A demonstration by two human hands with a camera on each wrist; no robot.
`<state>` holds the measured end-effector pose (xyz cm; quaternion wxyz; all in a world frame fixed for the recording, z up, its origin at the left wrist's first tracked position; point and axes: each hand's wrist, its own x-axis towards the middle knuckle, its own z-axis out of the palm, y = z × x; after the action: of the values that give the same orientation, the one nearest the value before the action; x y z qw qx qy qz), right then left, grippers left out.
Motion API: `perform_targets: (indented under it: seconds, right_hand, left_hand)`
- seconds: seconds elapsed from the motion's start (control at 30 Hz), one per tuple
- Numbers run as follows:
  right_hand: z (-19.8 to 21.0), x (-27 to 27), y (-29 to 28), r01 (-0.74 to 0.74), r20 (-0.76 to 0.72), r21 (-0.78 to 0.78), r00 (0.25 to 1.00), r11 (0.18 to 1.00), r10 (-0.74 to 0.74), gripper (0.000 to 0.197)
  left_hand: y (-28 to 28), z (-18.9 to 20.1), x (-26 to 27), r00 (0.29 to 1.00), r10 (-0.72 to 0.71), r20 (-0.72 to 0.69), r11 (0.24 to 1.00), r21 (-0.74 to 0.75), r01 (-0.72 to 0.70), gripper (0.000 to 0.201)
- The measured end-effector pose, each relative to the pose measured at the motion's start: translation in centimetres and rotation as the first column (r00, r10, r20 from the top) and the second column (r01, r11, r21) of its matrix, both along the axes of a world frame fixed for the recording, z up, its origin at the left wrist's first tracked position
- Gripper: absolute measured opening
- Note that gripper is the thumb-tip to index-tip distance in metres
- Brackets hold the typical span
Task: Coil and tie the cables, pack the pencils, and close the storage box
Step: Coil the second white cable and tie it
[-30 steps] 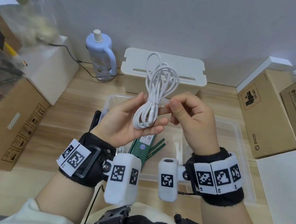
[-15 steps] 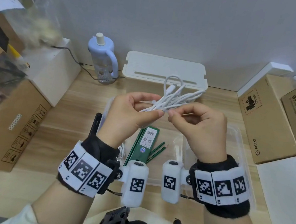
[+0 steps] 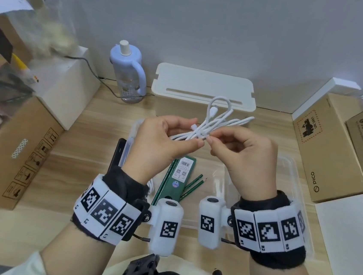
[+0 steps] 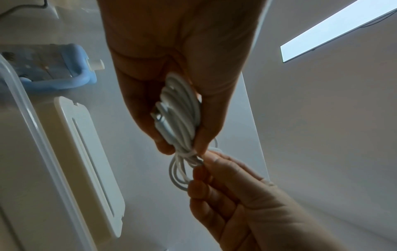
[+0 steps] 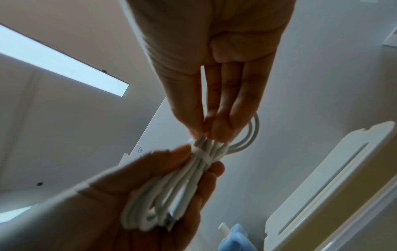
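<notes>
White cable [image 3: 213, 127], coiled into a long bundle, is held in the air between both hands above the clear storage box [image 3: 293, 171]. Much of the bundle is buried in the left hand [image 3: 162, 142], whose thumb and fingers close round one looped end; only the wrist views show those loops in the palm. A thin white tie [image 5: 203, 155] crosses the bundle's waist, and whether it is fastened cannot be made out. The right hand [image 3: 246, 153] pinches the bundle beside the tie with thumb and fingertips [image 5: 219, 130], its other fingers curled.

The bundle's long axis runs from the left palm up and to the right, away from the person, its free loops and one plug fanning out toward the cream cable box [image 3: 203, 90].

Below the hands, partly covered by them, a green pencil box [image 3: 176, 181] and loose green pencils [image 3: 193, 185] lie in the storage box. A blue bottle [image 3: 127, 71] stands at the wall, with cardboard cartons [image 3: 331, 148] at the sides.
</notes>
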<state>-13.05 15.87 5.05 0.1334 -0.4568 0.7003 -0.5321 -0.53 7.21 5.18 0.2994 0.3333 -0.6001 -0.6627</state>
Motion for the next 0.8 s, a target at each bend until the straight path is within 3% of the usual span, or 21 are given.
perform_targets:
  seconds: [0.1,0.2,0.4,0.63,0.8]
  right_hand:
    - [-0.16,0.08,-0.13,0.020,-0.182,-0.053,0.983,0.998,-0.029,0.008]
    - [-0.35,-0.02,-0.21,-0.001,-0.259,-0.052,0.966,0.999,-0.012,0.010]
    - [-0.94,-0.03,-0.24,-0.099,-0.255,-0.005,0.962,0.995,0.094,0.017]
    - [-0.77,0.83,-0.27,0.008,-0.184,-0.151,0.982,0.988,-0.037,0.012]
    - [-0.80,0.65,-0.42,0.019,-0.295,-0.103,0.954,0.995,-0.049,0.013]
  left_hand:
    - [0.08,-0.11,-0.10,1.000,-0.013,-0.011,0.999,0.032,0.014,0.035]
    - [0.02,-0.32,-0.17,1.000,-0.005,-0.020,0.998,0.059,0.006,0.030]
    - [-0.28,-0.10,0.04,0.998,0.048,-0.040,0.994,0.101,-0.044,0.038]
    - [-0.12,-0.07,-0.34,0.992,0.089,-0.090,0.993,0.082,-0.082,0.033]
    - [0.04,-0.48,-0.59,0.987,0.133,-0.088,0.990,0.065,-0.127,0.030]
